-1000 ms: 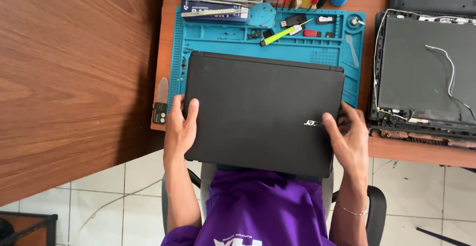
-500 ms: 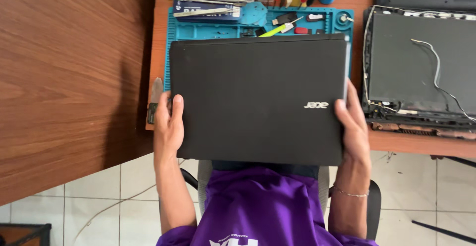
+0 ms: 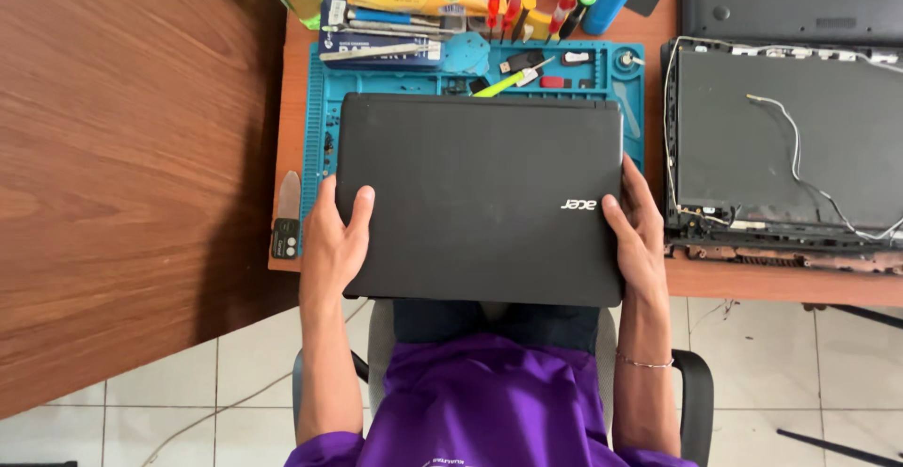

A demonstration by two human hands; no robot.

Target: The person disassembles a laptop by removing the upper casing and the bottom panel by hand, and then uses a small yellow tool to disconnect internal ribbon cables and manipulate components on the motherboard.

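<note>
Left hand (image 3: 334,246) and right hand (image 3: 640,241) each clamp a side edge of the closed black laptop (image 3: 480,199). Compared with a second ago, the laptop sits squarer on the blue mat (image 3: 315,138), overhanging the surface's near edge toward the lap.

One head-worn view — looking straight down, fairly close, over the desk edge (image 3: 752,288) and lap.

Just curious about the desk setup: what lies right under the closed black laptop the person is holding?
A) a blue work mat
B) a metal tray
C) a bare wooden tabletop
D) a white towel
A: the blue work mat shows along the left side and far edge of the closed black laptop.
</note>
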